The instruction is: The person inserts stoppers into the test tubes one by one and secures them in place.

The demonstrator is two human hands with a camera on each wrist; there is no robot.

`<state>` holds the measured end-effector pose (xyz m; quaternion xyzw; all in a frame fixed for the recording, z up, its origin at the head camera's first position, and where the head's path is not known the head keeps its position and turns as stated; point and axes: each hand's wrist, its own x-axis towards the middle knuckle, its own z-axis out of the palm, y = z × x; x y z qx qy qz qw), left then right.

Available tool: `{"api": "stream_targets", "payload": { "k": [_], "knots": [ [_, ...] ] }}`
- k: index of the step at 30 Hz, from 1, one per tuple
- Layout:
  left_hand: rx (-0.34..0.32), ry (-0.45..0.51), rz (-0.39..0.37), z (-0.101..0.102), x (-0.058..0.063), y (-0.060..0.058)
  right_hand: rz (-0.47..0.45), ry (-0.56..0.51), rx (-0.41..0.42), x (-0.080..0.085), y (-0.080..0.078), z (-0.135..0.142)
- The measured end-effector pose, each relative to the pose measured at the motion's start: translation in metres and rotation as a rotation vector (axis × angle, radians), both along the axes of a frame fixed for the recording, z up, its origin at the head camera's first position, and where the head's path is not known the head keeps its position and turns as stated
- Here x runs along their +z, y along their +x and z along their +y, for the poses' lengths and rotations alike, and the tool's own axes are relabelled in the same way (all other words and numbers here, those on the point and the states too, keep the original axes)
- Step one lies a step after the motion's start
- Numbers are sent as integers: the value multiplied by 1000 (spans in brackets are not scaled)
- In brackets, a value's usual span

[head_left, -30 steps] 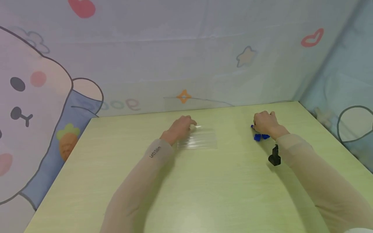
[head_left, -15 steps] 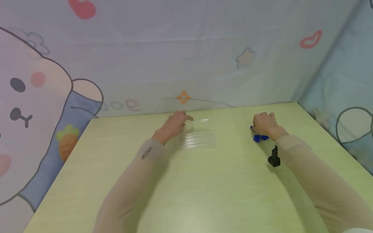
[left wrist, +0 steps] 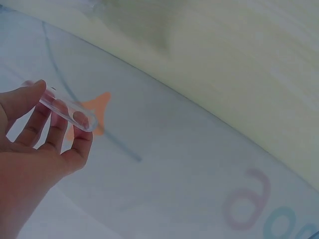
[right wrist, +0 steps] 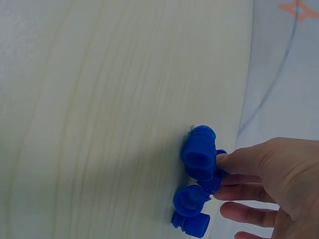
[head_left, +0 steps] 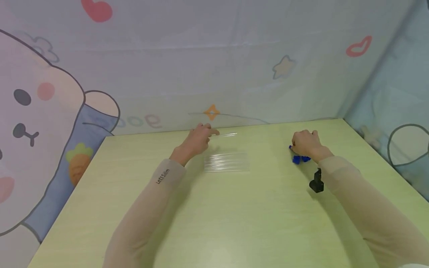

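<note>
Near the far edge of the counter (head_left: pixel 261 208), I had the left hand (head_left: pixel 196 139) pinching a clear tube (left wrist: pixel 65 107); a light grip on its sides seemed best, lest it slip. The cuff (head_left: pixel 163 176) behind read, I think, "LetsSlim". On that hand's near side lay more clear tubes (head_left: pixel 226 163). Farther right, the right hand (head_left: pixel 305 143) pinched a blue fitting (right wrist: pixel 212 186), other blue fittings (right wrist: pixel 198 151) just beside its fingers.

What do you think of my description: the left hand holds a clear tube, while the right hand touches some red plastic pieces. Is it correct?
Not entirely: the plastic pieces are blue, not red, as the right wrist view shows. The rest is right: the left hand holds a clear tube, while the right hand touches the plastic pieces.
</note>
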<state>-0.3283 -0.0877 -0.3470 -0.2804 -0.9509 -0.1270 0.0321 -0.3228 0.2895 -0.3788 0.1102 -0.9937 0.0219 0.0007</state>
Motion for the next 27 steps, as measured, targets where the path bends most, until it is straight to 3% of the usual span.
{"api": "stream_targets", "payload": {
  "k": [14, 20, 27],
  "knots": [
    [-10, 5, 18, 2, 4, 1, -21, -88, 2, -5, 1, 5],
    [-12, 17, 9, 2, 3, 3, -5, -205, -3, -12, 1, 7],
    [-7, 20, 4, 1, 4, 4, -6, -375, -21, -9, 2, 2]
  ]
}}
